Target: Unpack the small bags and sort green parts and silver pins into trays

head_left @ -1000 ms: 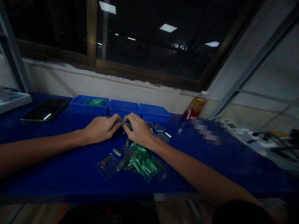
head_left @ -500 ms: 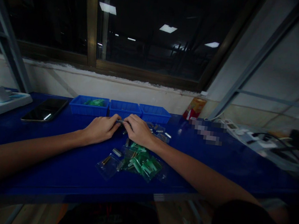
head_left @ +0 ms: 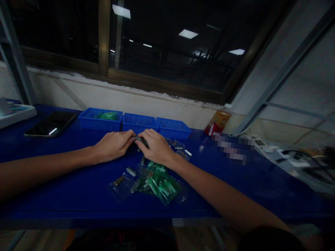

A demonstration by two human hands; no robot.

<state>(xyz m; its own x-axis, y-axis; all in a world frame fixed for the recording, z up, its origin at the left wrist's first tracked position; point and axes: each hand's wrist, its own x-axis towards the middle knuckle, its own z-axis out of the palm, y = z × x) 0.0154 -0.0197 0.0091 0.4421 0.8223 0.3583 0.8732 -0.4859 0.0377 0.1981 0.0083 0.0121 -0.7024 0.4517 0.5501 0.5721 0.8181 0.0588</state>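
Observation:
Over the blue table (head_left: 86, 189), my left hand (head_left: 114, 145) and my right hand (head_left: 155, 146) meet with fingers pinched on a small dark strip-like item (head_left: 141, 140), too small to name. Nearer to me and below my right hand lies a pile of green pieces in clear bags (head_left: 162, 184). Left of the pile are a clear bag with brass-coloured pins (head_left: 119, 180) and a small silver piece (head_left: 131, 171). More small metal pieces (head_left: 179, 145) lie just right of my right hand.
Three blue trays line the back: the left tray (head_left: 99, 123) holds green pieces, beside the middle tray (head_left: 139, 121) and right tray (head_left: 172, 129). A phone (head_left: 50, 124) and power strip (head_left: 3, 117) lie left; a red-orange bottle (head_left: 217, 122) and cables (head_left: 300, 160) are right.
The dark item between my hands has tilted and shows more beside my right fingers. My hands have shifted only slightly; the bags and trays look the same.

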